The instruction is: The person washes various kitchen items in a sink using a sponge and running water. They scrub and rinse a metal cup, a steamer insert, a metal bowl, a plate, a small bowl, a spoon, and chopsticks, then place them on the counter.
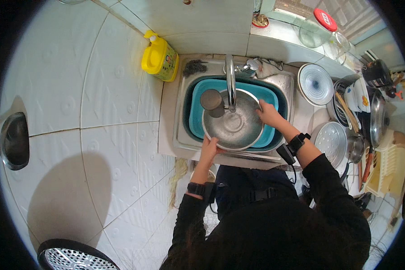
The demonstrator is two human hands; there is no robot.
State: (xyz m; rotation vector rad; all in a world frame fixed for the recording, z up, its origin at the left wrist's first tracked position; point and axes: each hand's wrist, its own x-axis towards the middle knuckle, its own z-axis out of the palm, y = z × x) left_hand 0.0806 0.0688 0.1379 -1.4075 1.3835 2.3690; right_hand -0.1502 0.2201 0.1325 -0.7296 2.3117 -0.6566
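A round metal mesh strainer (236, 130) is held by its rim over a teal plastic basin (197, 91), which sits in a stainless steel sink (180, 131). My left hand (210, 148) grips the near left part of the rim. On the right part of the rim, my right hand (268, 114) is closed. The chrome faucet (231, 81) arches above the strainer, with a grey cylindrical piece (211, 100) at its left. Whether water runs cannot be told. The strainer hides much of the basin's inside.
Left of the sink stands a yellow jug (160, 59). A dark scouring pad (194, 67) and a cloth (268, 69) lie at the sink's back edge. To the right are a striped plate (315, 84), a perforated metal tray (330, 143) and a dish rack (386, 162). A red-lidded jar (315, 32) stands on the sill.
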